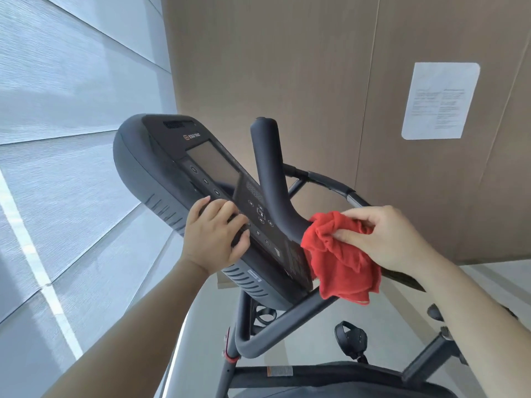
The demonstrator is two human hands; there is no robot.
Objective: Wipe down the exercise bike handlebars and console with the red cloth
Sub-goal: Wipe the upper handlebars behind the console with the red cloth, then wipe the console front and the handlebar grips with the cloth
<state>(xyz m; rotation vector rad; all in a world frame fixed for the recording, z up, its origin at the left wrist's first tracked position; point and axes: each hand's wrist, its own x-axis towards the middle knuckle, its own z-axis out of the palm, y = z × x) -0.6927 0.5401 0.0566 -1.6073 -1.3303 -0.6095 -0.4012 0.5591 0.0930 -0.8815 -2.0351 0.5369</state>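
Observation:
The exercise bike's dark console (178,168) fills the middle of the view, tilted, its screen and buttons facing me. My left hand (215,237) grips the console's lower left edge, fingers curled over the button panel. My right hand (382,237) holds the bunched red cloth (339,262) against the base of the upright black handlebar horn (270,168), at the console's right edge. The cloth hangs down over the lower handlebar tube (287,320). A second handlebar loop (330,182) curves behind the cloth.
A brown panelled wall with a white paper notice (439,101) stands behind the bike. Grey blinds (71,110) cover the window on the left. Below are a pedal with strap (350,337), the bike frame and the seat's front edge (330,383).

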